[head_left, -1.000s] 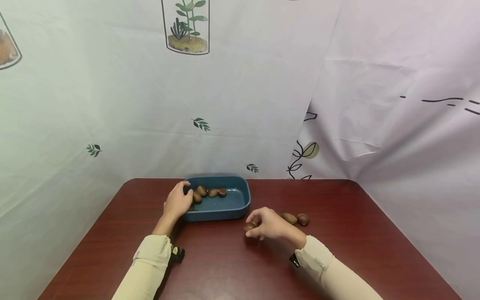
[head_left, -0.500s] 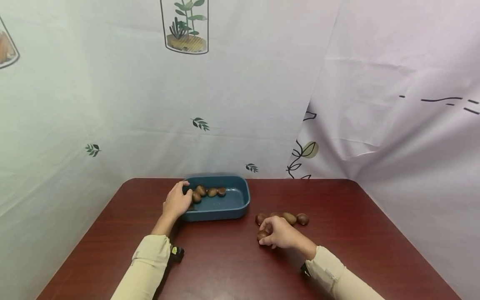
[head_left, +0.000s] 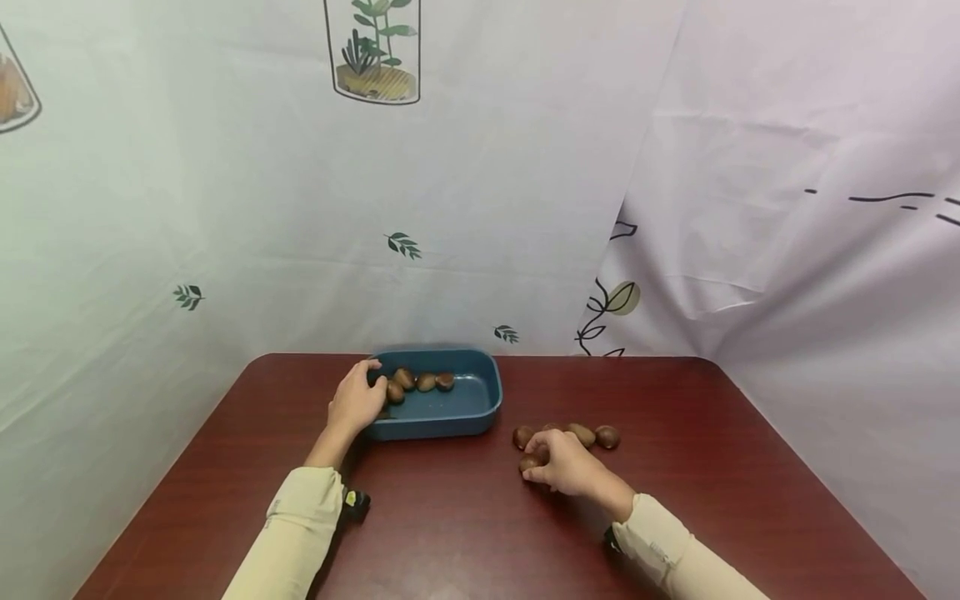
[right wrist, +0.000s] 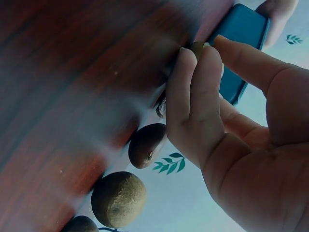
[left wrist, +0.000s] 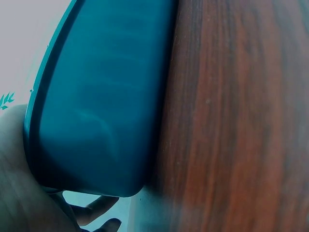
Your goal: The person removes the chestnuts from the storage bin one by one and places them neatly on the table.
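A blue rectangular container (head_left: 435, 429) stands near the table's back edge, with several brown chestnuts (head_left: 405, 379) inside, mostly at its left end. My left hand (head_left: 356, 402) grips that left end, with the thumb over the rim and other fingers around the outside, as the left wrist view shows. To the right, my right hand (head_left: 566, 463) pinches a chestnut (head_left: 528, 464) between thumb and fingers, low over the table. Just behind it lies a row of several chestnuts (head_left: 607, 437), partly hidden by the hand. In the right wrist view the pinched chestnut (right wrist: 197, 48) is mostly covered by fingers.
The dark red wooden table (head_left: 450, 533) has rounded back corners. Pale printed cloth (head_left: 480, 183) hangs behind it and along both sides. Dark wrist cameras (head_left: 356, 505) sit under both sleeves.
My right hand has carried the pinched chestnut rightward, away from the container, then slightly back toward the row, uncovering a chestnut at the row's left end. My left hand stays on the container.
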`<state>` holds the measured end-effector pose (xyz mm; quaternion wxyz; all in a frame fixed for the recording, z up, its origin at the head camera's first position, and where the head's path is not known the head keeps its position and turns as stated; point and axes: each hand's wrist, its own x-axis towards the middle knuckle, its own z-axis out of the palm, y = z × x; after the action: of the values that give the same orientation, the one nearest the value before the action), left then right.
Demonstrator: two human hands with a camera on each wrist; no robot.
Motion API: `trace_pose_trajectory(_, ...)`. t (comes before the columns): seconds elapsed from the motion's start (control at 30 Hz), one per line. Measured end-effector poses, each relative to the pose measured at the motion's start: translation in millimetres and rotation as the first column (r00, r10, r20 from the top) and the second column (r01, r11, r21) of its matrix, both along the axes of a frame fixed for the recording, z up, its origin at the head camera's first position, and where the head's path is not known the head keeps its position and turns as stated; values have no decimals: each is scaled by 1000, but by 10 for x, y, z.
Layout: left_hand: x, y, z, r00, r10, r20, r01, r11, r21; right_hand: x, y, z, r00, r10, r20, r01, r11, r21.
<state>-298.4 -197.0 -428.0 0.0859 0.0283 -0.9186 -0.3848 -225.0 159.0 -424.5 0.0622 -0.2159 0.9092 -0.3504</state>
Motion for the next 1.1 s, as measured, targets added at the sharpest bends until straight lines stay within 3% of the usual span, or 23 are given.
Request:
trace_pose_trajectory(0.6, -22, 5, -3, 1000, -2, 1, 2, 1000, 0, -37, 8, 1, 995, -46, -89, 53, 996, 77)
trace_pose_trajectory(0.77, -18, -7, -8, 1000, 0, -1, 0, 1000, 5, -44, -4, 107, 990, -66, -127, 82, 988, 127)
trace_pose_trajectory(0.93, -11, -4, 6, 1000, -2, -1, 2, 1000, 7, -79, -47, 262, 993, -81, -89, 89, 993, 83)
trace_pose_trajectory(1.1, -6, 0, -1, 1000, -2, -4, 2, 1000, 8, -167, -198, 359, 996, -45, -76, 46, 999, 4)
